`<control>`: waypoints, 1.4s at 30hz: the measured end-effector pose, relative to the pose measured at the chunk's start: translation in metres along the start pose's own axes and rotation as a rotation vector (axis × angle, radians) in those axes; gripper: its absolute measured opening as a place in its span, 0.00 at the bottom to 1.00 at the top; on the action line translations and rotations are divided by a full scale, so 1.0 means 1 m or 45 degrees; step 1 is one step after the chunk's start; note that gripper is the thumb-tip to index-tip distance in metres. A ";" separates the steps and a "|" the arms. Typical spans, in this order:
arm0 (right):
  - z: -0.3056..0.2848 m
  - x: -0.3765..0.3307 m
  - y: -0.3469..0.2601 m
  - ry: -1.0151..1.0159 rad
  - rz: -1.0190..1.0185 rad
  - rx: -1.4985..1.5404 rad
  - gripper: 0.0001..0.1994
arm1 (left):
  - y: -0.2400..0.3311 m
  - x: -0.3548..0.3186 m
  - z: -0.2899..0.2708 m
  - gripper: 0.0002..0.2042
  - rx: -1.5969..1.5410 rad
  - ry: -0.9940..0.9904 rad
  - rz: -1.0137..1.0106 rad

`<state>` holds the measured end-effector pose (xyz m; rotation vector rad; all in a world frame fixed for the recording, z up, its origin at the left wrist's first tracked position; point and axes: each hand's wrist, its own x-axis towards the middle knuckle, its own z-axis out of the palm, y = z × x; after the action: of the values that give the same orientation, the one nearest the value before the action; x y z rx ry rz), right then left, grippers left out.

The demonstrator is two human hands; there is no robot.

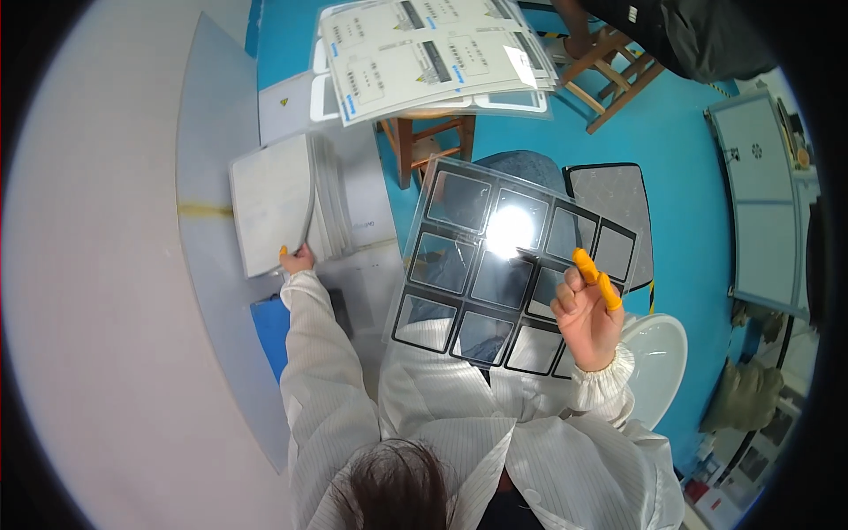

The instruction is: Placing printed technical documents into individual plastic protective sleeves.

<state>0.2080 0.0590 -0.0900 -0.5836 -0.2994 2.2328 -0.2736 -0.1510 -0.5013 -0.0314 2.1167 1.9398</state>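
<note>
At the left, my left hand (298, 260) is at the near edge of a stack of white sheets (272, 199). Its fingers close on the edge of a white sheet there, and an orange finger cot covers one fingertip. The stack's right side curves and fans out in layers. A clear plastic sheet with rows of black-framed windows (439, 262) lies tilted over my lap, with a bright glare on it. My right hand (589, 320) is raised over that sheet's right part. Orange finger cots cover two of its fingertips, which stand apart with nothing between them; the other fingers are curled.
Printed label sheets (389, 75) are piled on a wooden stool (405, 150) ahead. A blue object (269, 331) sits beside my left forearm. To the right are a grey panel (623, 199) and a white basin (667, 358). A person in dark clothing (698, 40) is near another wooden stool (609, 75).
</note>
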 end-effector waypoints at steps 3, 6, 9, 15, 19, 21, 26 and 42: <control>-0.009 -0.003 -0.006 0.022 -0.010 -0.261 0.23 | 0.029 0.005 0.034 0.12 -1.227 0.331 -0.808; -0.007 -0.001 -0.010 0.026 -0.009 -0.426 0.24 | 0.034 0.012 0.018 0.10 -1.097 0.031 -0.808; 0.005 0.014 -0.003 -0.047 0.102 -0.676 0.22 | 0.040 0.021 -0.052 0.09 -0.750 -0.166 -0.259; 0.017 0.036 0.024 -0.113 -0.039 -1.465 0.14 | 0.160 -0.079 0.020 0.14 -1.002 -0.237 -0.369; 0.046 0.056 0.059 -0.514 -0.124 -1.893 0.14 | 0.233 -0.141 -0.015 0.16 -0.980 -0.134 -0.317; 0.052 0.063 0.077 -0.715 -0.242 -2.145 0.18 | 0.250 -0.168 -0.028 0.18 -0.872 -0.037 -0.441; 0.067 0.089 0.126 -0.941 -0.613 -2.413 0.29 | 0.308 -0.238 -0.056 0.17 -0.765 -0.131 -0.237; 0.133 0.074 0.162 -1.255 -1.254 -1.535 0.21 | 0.415 -0.331 -0.100 0.27 -0.576 -0.504 0.545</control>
<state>-0.0060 0.0046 -0.0609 0.1983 -1.9766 0.9929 -0.0545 -0.2607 -0.0195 0.7068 1.4852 2.3781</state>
